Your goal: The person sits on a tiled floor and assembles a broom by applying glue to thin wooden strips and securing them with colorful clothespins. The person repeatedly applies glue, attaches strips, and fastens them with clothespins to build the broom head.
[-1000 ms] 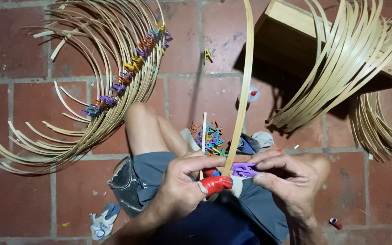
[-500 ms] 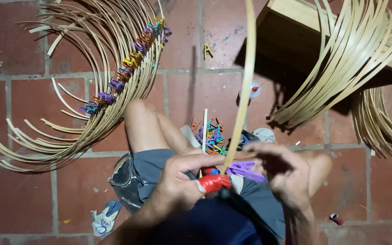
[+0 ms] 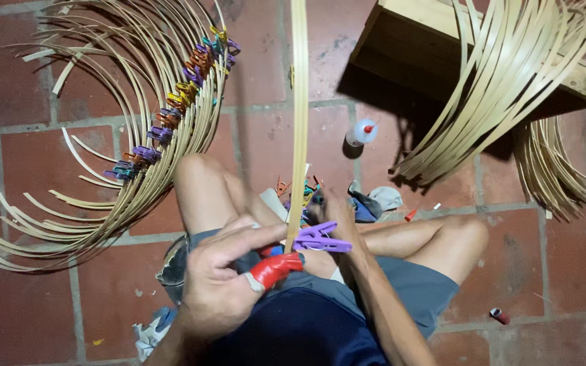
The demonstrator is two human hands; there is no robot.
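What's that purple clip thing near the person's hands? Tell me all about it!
It is a purple clothespin, plastic by its look, with two long halves joined at a hinge. It lies almost level, clamped onto the lower end of a long, pale bamboo strip that stands upright in front of the person. The left hand, whose thumb is wrapped in red tape, pinches the strip just beside the pin. The right hand sits behind it, reaching toward a heap of coloured pins.
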